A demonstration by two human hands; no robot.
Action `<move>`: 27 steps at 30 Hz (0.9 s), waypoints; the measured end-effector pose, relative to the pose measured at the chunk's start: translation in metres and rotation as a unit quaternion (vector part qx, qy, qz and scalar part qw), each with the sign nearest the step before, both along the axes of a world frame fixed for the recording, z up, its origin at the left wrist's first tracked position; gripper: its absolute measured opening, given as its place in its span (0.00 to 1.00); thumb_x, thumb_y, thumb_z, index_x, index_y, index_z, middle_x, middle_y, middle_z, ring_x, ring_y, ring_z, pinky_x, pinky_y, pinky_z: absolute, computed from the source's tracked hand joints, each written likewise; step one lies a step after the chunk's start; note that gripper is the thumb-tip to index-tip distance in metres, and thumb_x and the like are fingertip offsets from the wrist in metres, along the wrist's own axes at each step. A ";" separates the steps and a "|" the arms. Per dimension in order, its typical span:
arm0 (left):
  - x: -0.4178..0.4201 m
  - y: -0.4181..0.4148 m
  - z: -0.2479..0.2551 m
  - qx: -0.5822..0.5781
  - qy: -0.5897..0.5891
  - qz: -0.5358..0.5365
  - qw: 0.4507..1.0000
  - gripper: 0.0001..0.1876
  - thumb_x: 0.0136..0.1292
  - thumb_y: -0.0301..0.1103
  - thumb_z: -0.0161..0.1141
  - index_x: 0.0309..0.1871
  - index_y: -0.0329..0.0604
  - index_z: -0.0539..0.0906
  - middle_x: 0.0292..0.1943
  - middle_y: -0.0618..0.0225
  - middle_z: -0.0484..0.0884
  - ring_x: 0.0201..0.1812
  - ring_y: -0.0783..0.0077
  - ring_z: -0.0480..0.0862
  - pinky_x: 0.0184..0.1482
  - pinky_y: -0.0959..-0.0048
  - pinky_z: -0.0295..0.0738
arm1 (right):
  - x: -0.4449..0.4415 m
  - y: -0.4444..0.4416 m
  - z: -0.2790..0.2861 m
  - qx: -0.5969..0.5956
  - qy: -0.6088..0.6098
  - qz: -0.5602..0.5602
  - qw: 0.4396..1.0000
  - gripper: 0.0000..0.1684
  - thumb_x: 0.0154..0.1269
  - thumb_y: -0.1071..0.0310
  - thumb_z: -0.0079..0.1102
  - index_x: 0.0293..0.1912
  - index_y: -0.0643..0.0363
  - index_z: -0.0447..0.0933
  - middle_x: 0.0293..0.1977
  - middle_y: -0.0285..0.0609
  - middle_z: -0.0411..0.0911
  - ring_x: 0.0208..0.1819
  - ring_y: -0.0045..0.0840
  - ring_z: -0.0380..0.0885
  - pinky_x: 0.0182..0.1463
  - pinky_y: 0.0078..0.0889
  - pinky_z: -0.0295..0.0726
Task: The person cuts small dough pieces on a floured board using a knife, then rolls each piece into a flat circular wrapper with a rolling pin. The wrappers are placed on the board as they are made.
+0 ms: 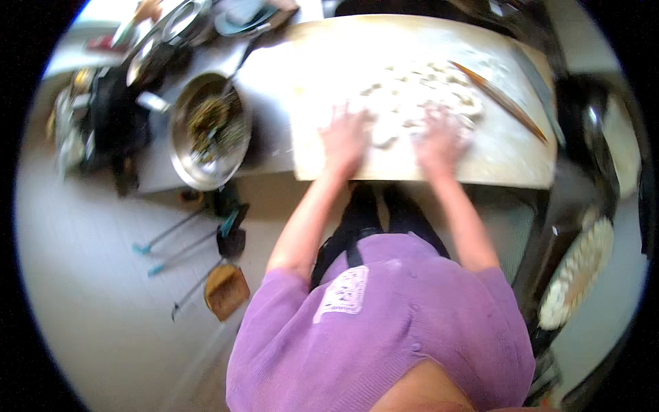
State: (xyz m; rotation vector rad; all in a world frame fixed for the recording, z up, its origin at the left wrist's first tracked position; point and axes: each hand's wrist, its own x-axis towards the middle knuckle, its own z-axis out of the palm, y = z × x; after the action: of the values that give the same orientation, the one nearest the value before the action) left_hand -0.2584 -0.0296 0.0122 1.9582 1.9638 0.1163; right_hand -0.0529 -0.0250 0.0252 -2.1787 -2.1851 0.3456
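Small pieces of white floured dough [399,100] lie in a loose heap on a pale board [507,170]. My left hand [346,139] rests palm down by the heap's left side, its fingers spread. Over the near right part of the heap lies my right hand [440,136], with its fingertips among the pieces. Motion blurs both hands, and I see nothing gripped in either. A wooden rolling pin [499,99], tapered at its ends, lies slantwise to the right of the dough.
Left of the board, a metal bowl [184,167] holds a greenish chopped mixture [208,121] and a utensil. A long grey strip [538,87] lies along the board's right edge. Lower right is a tray [579,280] edged with pale pieces. Long-handled cleaning tools [198,234] stand at the left.
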 end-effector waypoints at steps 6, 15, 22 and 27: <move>0.015 0.042 -0.004 0.094 -0.059 -0.111 0.988 0.29 0.72 0.52 0.46 0.75 0.59 0.64 0.78 0.70 0.55 0.79 0.56 0.49 0.73 0.31 0.35 | -0.017 -0.005 -0.047 0.111 0.022 -0.016 0.993 0.41 0.67 0.41 0.54 0.75 0.28 0.53 0.78 0.42 0.44 0.79 0.44 0.39 0.71 0.79 0.34; -0.036 -0.013 -0.010 0.115 -0.144 -0.093 0.978 0.36 0.67 0.56 0.53 0.75 0.53 0.62 0.77 0.50 0.53 0.78 0.48 0.49 0.73 0.33 0.41 | -0.033 -0.028 -0.024 0.074 0.026 0.083 0.993 0.55 0.56 0.37 0.66 0.77 0.37 0.49 0.78 0.54 0.39 0.78 0.51 0.37 0.73 0.73 0.37; -0.041 0.006 -0.022 0.144 -0.095 -0.162 0.972 0.33 0.69 0.52 0.53 0.75 0.56 0.62 0.78 0.60 0.54 0.79 0.61 0.52 0.75 0.41 0.46 | -0.052 -0.018 -0.050 0.129 0.074 0.067 0.987 0.56 0.59 0.38 0.64 0.78 0.39 0.44 0.75 0.67 0.33 0.77 0.59 0.35 0.73 0.72 0.42; -0.061 0.041 -0.017 0.143 -0.082 -0.139 0.976 0.30 0.72 0.41 0.50 0.76 0.56 0.60 0.78 0.66 0.55 0.78 0.62 0.54 0.75 0.40 0.46 | -0.100 0.016 -0.045 0.089 0.065 -0.009 0.994 0.48 0.65 0.43 0.59 0.77 0.32 0.45 0.76 0.63 0.32 0.78 0.56 0.34 0.70 0.78 0.43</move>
State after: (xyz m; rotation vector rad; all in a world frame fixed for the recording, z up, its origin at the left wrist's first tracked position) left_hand -0.3193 0.0112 -0.0047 2.3009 1.6225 0.4947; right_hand -0.1528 -0.0085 -0.0202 -2.0223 -2.0422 0.2722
